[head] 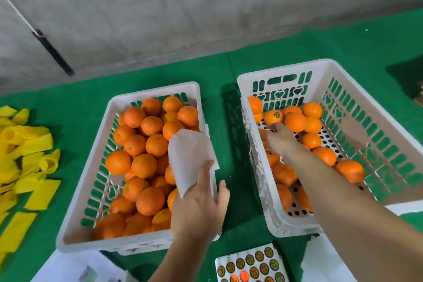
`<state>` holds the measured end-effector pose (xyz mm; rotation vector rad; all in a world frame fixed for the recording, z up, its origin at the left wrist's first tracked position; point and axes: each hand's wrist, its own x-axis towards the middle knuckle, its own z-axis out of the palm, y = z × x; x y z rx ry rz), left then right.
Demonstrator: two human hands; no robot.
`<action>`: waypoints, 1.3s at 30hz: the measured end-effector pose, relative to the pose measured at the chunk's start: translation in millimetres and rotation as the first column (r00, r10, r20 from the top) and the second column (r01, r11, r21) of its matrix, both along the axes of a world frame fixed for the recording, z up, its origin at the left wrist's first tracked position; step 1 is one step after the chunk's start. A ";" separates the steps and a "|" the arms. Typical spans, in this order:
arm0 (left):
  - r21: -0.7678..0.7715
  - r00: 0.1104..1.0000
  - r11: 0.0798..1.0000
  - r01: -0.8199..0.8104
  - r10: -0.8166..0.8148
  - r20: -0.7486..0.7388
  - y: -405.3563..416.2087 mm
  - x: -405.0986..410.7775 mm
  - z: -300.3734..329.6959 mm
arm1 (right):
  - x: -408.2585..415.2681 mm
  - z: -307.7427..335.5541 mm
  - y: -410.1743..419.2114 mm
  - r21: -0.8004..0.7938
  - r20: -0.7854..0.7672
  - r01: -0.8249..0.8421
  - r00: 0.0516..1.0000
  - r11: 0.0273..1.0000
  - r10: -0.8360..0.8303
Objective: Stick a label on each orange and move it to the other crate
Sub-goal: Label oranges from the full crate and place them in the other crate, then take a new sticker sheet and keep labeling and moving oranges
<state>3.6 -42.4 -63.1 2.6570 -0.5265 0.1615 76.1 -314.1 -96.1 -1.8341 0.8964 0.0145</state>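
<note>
Yellow foam sleeves (25, 162) piled at far left on the green worktop (231, 71). Next, left crate (128, 242), white, slotted walls, packed full of unlabelled oranges (144, 165). Left hand (201, 201) over that crate's right rim, grip closed on a white paper sheet (190, 155): fingers on top of the sheet's lower edge, thumb apart on the right side, sheet standing up over the fruit. Near bottom centre, sticker sheet (249, 263) flat on the worktop, round dark-and-gold labels in rows, just beside the crates' near ends. Right crate (357, 103), same type, partly filled, perforated floor showing. Right hand (279, 137) reaches down inside it, fingers curled loosely, tips down among the oranges near the left wall; whether the grip holds one, cannot tell. Labelled orange (274, 116) just beyond the fingertips, sticker facing up, touching neighbouring fruit at the far end.
</note>
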 end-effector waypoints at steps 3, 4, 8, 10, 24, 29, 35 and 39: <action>-0.023 1.000 1.000 -0.007 0.008 0.018 0.9 -2.4 4.4 | -30.2 27.3 21.3 0.054 0.112 -0.047 0.993 0.997 0.041; -0.019 1.000 1.000 -0.005 0.006 0.009 1.1 -2.1 5.1 | -46.2 34.1 31.6 0.055 0.176 -0.060 0.983 0.997 0.050; 0.044 0.997 0.998 0.046 -0.049 0.063 5.0 -4.1 2.3 | -125.2 29.4 82.2 -0.300 0.168 -0.271 0.929 0.915 0.330; 0.075 0.991 0.995 0.073 -0.080 0.108 5.2 -6.5 5.8 | -145.6 22.2 99.3 -0.630 -0.023 -0.341 0.906 0.697 0.423; -0.303 0.885 0.832 0.465 -0.420 0.202 4.5 -51.7 -8.7 | -159.7 36.5 104.2 -0.765 0.191 -0.267 0.774 0.586 0.603; -0.433 0.900 0.793 0.428 -0.416 0.129 -2.2 -100.8 -26.8 | -189.5 31.5 101.4 -0.668 0.430 -0.199 0.683 0.717 0.590; -0.234 0.766 0.729 0.643 -0.611 0.201 -9.5 -142.0 -48.2 | -271.7 5.2 96.3 -0.364 0.619 -0.013 0.744 0.931 0.252; -0.267 0.847 0.829 0.492 -0.526 -0.072 -0.7 -139.3 -72.8 | -311.6 -25.6 69.3 0.113 0.363 0.280 0.881 0.953 -0.302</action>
